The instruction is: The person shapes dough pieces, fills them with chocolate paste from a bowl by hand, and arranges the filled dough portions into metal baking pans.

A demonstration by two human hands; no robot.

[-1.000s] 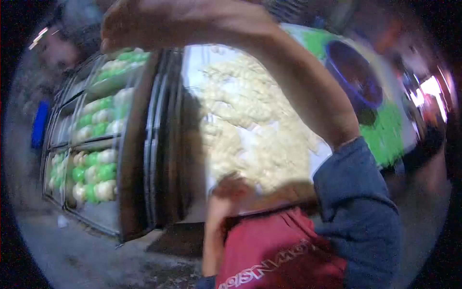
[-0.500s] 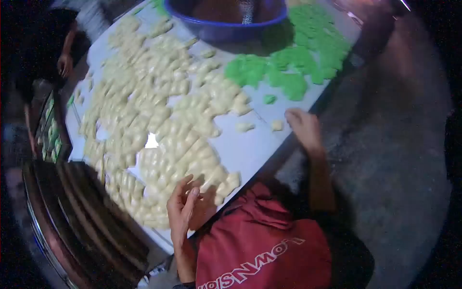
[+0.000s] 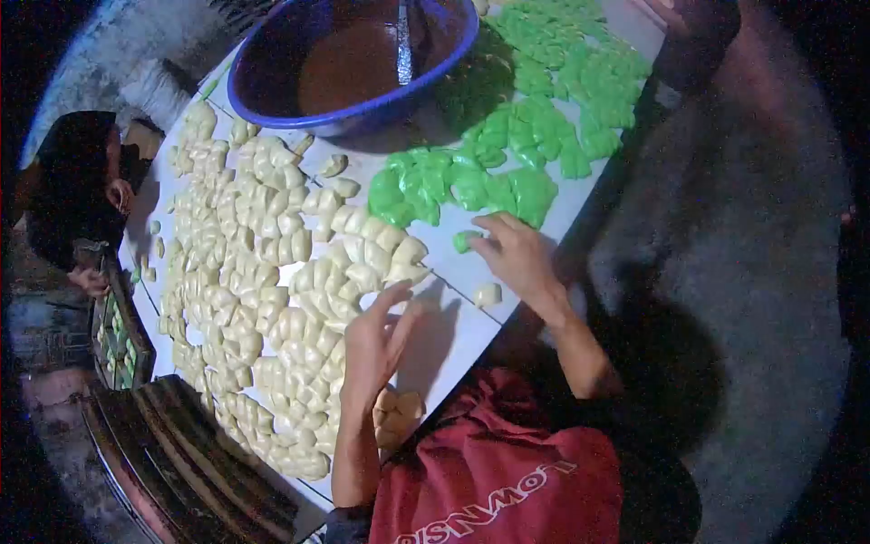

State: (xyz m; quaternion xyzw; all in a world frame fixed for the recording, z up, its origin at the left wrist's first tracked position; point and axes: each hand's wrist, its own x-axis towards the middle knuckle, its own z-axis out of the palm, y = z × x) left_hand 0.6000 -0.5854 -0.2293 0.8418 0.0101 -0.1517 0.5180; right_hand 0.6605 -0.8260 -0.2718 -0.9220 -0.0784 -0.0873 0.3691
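Note:
Many plump cream dough pieces (image 3: 272,238) cover much of the white table. My left hand (image 3: 373,340) hovers over their near right edge with thumb and fingers apart; its fingertips are close to the outermost pieces. A small green dough piece (image 3: 464,241) lies apart from the larger batch of green dough pieces (image 3: 507,186). My right hand (image 3: 518,263) reaches to it, thumb and forefinger spread at its right side; whether they touch it cannot be told. A single cream dough piece (image 3: 488,295) rests below the right hand, near the table edge.
A large blue basin (image 3: 353,118) with brown liquid and a metal utensil (image 3: 404,50) stands at the back. Dark stacked trays (image 3: 195,453) are at the lower left. Behind them, another person's hands (image 3: 118,195) are by a tray of green and cream pieces (image 3: 118,340).
The camera view has shifted, showing more of the basin. My right hand has moved from beside the single cream piece to the small green piece. My left hand has reached farther forward.

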